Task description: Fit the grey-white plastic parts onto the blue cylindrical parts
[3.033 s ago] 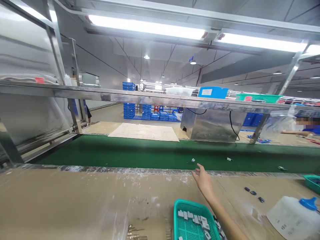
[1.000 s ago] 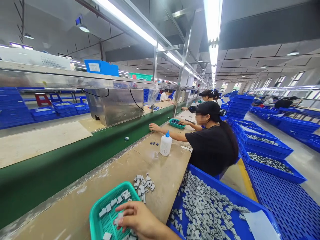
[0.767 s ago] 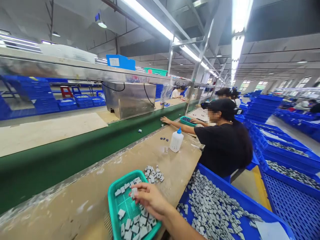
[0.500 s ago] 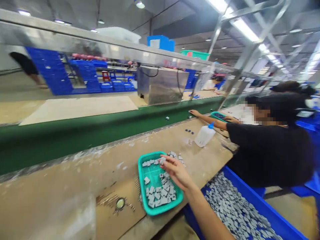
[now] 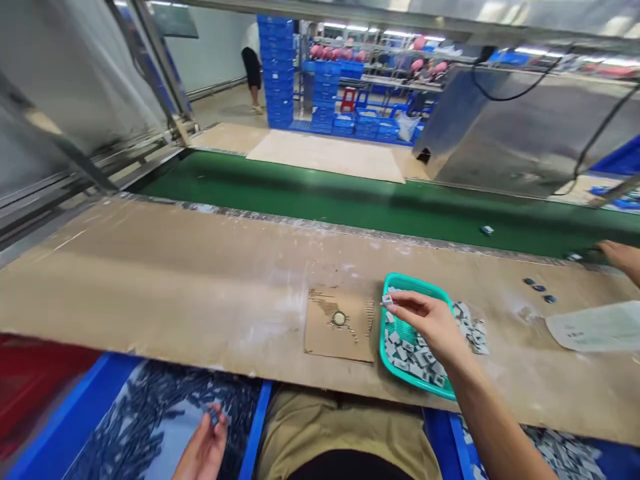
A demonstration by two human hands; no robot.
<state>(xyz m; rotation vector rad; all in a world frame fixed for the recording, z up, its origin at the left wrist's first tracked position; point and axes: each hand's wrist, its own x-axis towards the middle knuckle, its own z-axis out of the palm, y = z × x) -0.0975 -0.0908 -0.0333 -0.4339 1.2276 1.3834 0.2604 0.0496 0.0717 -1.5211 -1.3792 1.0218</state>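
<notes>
Between the fingertips of my right hand (image 5: 433, 325) is a small white plastic piece (image 5: 387, 301), held above the left rim of a green basket (image 5: 421, 385). More white and grey pieces (image 5: 410, 353) lie in that basket. My left hand (image 5: 206, 437) pinches a small dark piece (image 5: 214, 416) over a blue bin (image 5: 260, 427) of loose dark parts (image 5: 133, 417). Left of the basket, a cardboard square (image 5: 320, 340) carries a small round dish (image 5: 339, 319) with thin pins strewn around it.
A green conveyor belt (image 5: 310, 190) runs behind the table (image 5: 200, 267), with a small piece (image 5: 487, 230) on it. At right are a white bottle (image 5: 595, 327), dark pieces (image 5: 539, 288) and a co-worker's hand (image 5: 620, 257). White pieces fill a bin (image 5: 565, 453) below.
The view has swung left and down, bringing my left hand with the dark piece into sight. My right hand still holds a white piece, now at the basket's left rim.
</notes>
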